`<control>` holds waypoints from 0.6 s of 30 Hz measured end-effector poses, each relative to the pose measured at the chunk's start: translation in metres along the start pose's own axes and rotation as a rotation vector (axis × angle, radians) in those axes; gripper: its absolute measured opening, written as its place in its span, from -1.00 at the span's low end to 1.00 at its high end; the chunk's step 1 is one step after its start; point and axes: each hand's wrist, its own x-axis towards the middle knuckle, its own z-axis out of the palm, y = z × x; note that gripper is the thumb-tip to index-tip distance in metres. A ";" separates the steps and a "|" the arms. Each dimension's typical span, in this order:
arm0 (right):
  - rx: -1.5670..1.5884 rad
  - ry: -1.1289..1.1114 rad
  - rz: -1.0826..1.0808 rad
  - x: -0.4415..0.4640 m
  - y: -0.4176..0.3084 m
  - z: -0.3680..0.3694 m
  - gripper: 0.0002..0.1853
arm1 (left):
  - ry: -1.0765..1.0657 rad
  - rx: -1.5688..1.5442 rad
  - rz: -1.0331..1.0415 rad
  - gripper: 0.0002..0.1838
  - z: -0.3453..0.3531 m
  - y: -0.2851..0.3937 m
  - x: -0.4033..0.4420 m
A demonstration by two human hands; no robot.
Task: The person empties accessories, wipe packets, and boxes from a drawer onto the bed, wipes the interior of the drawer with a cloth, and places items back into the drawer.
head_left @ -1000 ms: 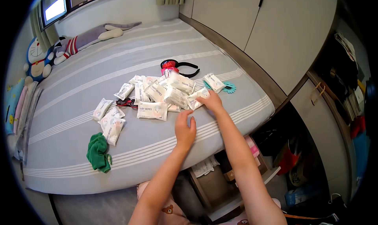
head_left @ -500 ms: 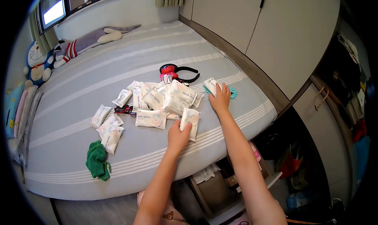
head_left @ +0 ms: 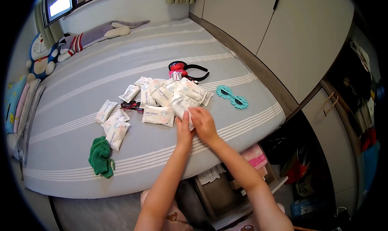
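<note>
At the near side of a pile of white baby wipes packs (head_left: 162, 94), my two hands are close together. My left hand (head_left: 184, 131) is closed on a baby wipes pack (head_left: 191, 125), thumb and fingers along its side. Against the same spot rests my right hand (head_left: 203, 125), its curved fingers pressing wipes packaging from the right. The hands hide much of what lies between them, so I cannot tell how many packs they hold. Another baby wipes pack (head_left: 158, 116) lies flat just left of my hands.
Turquoise flower-rimmed glasses (head_left: 232, 97) lie on the striped bed (head_left: 81, 122) to the right. Behind the pile is a black headband (head_left: 198, 71) with red parts. A green cloth (head_left: 100, 157) and more wipes packs (head_left: 117, 135) are at left. Below the bed edge, a drawer (head_left: 220, 192) stands open.
My right hand has come left and nearer, from the turquoise glasses to beside my left hand. The pack that lay over the glasses has left that spot, uncovering them.
</note>
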 end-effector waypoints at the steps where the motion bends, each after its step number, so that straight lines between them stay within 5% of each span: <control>1: 0.079 -0.079 -0.049 -0.001 0.000 0.003 -0.60 | 0.024 0.058 0.039 -0.53 -0.004 0.001 0.002; 4: 0.014 0.028 0.179 0.015 0.009 0.004 -0.55 | 0.144 0.089 0.128 -0.55 -0.009 0.000 0.004; 7: -0.531 0.414 0.022 0.045 0.056 0.025 -0.47 | 0.219 0.119 0.182 -0.50 -0.005 0.008 0.004; 10: -0.399 0.220 0.375 0.055 0.064 0.020 -0.33 | 0.241 0.122 0.166 -0.44 -0.003 0.020 -0.001; 18: 0.055 0.193 0.386 0.029 0.014 -0.004 -0.72 | 0.119 -0.069 0.103 -0.45 0.002 0.023 -0.004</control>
